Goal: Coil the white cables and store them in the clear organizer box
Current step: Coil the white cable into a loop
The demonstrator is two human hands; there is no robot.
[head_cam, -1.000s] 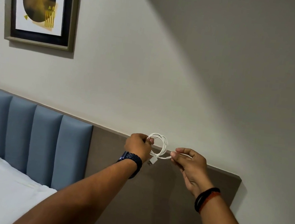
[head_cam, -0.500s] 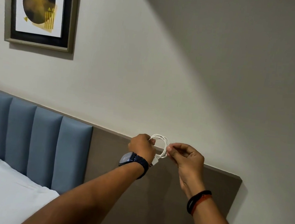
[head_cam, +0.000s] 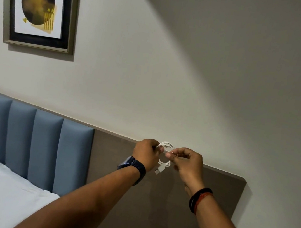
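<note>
Lower centre of frame: a white cable coil (head_cam: 168,145) is gripped in the curled left hand (head_cam: 146,153) so its loops hold, while a strand is pinched by the right hand (head_cam: 187,163), apparently for wrapping.

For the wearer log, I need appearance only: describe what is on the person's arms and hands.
Both forearms are bare, no sleeves in view. The left hand has no glove; its wrist carries a dark blue watch with a ribbed strap. The right hand is ungloved too; its wrist carries black and red-orange bands side by side. No rings are visible.
</note>
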